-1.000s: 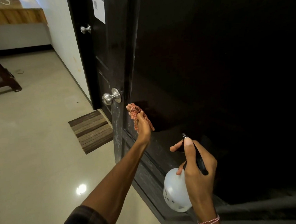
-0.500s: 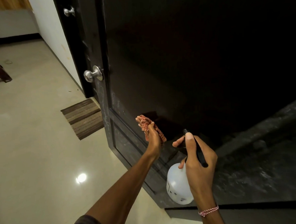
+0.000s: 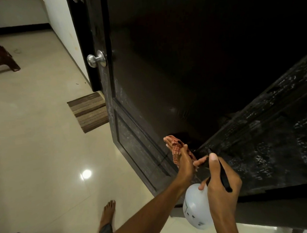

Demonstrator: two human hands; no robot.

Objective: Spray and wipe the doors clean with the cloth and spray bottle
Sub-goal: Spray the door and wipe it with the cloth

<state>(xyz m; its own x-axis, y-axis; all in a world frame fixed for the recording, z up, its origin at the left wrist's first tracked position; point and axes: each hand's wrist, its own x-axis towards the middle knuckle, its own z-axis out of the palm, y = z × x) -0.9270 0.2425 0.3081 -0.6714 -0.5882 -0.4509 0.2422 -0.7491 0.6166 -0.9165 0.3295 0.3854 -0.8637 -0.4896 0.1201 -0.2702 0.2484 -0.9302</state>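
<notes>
A person's left hand (image 3: 185, 162) pressed a red checked cloth (image 3: 174, 147) against the lower part of a dark panelled door (image 3: 164, 71). The thumb and fingers were closed over the bunched fabric, and its loose ends spilled out above and below the palm. Just beside it, the right hand (image 3: 222, 187) gripped the black head of a spray bottle (image 3: 195, 208), with the thumb raised on top and the forefinger reaching forward. The pale round body hung below the fist, near the door's bottom edge and clear of the tiled floor (image 3: 44, 157).

The cloth looked soft, limp and light. It would be best kept wadded in the palm so that no corner trailed. The bottle seemed to be rigid, smooth plastic, and its weight would depend on a fill level that could not be read here. The narrow neck under the head offered the surest hold, since the rounded body would likely slip in a damp hand. The bottom rail glistened as if wet, though the dim light left that uncertain.

A steel knob (image 3: 95, 59), a striped doormat (image 3: 89, 110) and a bare foot (image 3: 108, 213) were also in view.
</notes>
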